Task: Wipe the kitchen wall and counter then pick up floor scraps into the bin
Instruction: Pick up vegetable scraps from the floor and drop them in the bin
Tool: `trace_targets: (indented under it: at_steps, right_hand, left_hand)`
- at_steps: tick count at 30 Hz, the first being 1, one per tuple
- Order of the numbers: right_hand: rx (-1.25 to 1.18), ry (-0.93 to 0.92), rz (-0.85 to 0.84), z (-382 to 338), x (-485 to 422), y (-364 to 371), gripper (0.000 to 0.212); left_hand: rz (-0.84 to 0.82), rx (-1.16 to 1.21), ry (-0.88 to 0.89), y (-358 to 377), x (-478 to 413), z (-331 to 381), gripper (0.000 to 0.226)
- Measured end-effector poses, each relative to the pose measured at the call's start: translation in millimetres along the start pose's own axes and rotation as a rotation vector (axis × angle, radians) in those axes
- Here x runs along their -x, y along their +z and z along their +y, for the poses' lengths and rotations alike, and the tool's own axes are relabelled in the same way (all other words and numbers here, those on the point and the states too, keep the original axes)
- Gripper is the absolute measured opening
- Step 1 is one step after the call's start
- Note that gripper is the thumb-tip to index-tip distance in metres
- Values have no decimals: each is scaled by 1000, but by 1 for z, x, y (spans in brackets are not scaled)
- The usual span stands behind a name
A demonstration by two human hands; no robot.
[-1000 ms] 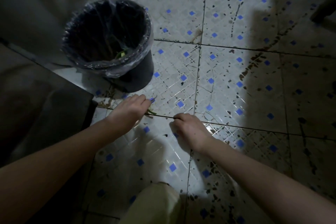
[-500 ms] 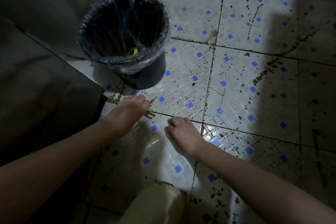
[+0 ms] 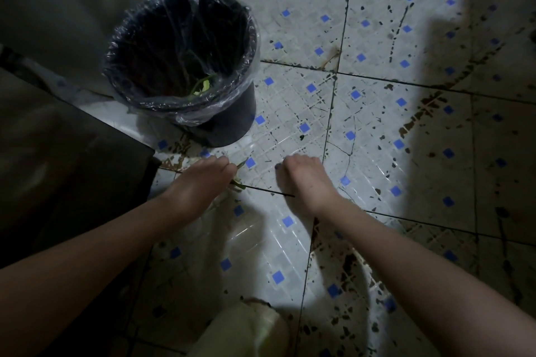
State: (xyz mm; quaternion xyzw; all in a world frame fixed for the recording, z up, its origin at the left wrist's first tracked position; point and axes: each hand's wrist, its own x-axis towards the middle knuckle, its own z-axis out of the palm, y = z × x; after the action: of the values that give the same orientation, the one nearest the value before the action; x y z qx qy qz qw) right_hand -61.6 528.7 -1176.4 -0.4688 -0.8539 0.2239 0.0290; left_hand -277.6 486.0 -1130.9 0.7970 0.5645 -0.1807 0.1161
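While we crouch over floor (image 3: pixel 377 130), left hand (image 3: pixel 200 182) pinches green scraps (image 3: pixel 238 183) near bin (image 3: pixel 232 124), close enough for short drop; right hand (image 3: pixel 304 180) curled on floor, hold unclear.

left hand (image 3: pixel 200 180) and right hand (image 3: pixel 304 177), fingers apparently curled

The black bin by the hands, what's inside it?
The bin holds a clear plastic liner and a few green scraps against its near side. The rest of its bottom is too dark to make out.
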Motion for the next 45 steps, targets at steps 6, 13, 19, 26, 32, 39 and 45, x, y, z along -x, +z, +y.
trace_targets:
  at_steps: [6, 13, 19, 26, 32, 39, 45]
  right_hand:
    - [6, 121, -2, 28, -42, -24, 12]
    - [-56, 212, 58, 41, -62, -22, 20]
    - [-129, 220, 21, 50, -70, -20, 20]
    - [-45, 170, -50, 51, -68, -20, 23]
    - [-147, 273, 53, 63, -56, -30, 12]
    - [-89, 240, 51, 68, -30, -43, 23]
    - [-131, 274, 114, 71, -17, -49, 20]
  left_hand:
    - [2, 52, 23, -1, -4, -5, 49]
    - [-30, 38, 31, 0, -10, -6, 50]
    - [3, 96, 27, 5, -7, -9, 51]
    - [26, 83, 63, 0, -9, -6, 47]
    - [20, 97, 46, -9, -9, 0, 44]
    - [151, 76, 26, -16, -6, 16, 41]
    - [250, 107, 122, -21, -5, 21, 34]
